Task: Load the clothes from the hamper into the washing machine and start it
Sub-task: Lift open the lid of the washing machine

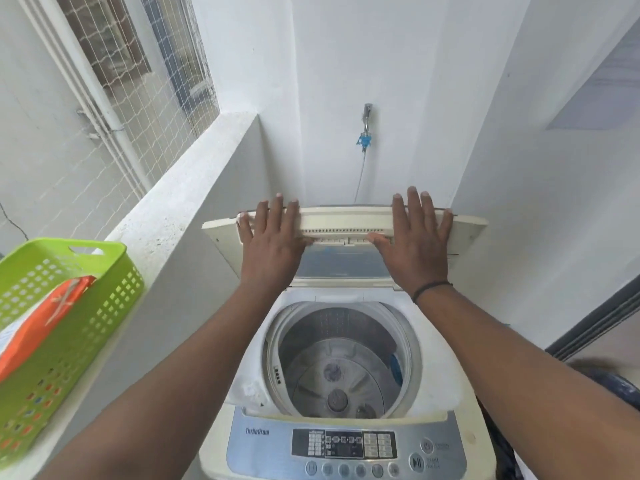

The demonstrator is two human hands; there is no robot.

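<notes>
Bright, even daylight reaches you from the netted window [138, 81] at left; shadows stay soft. The wide lens bends the walls outward, and the green basket [52, 323] is motion-blurred.
</notes>
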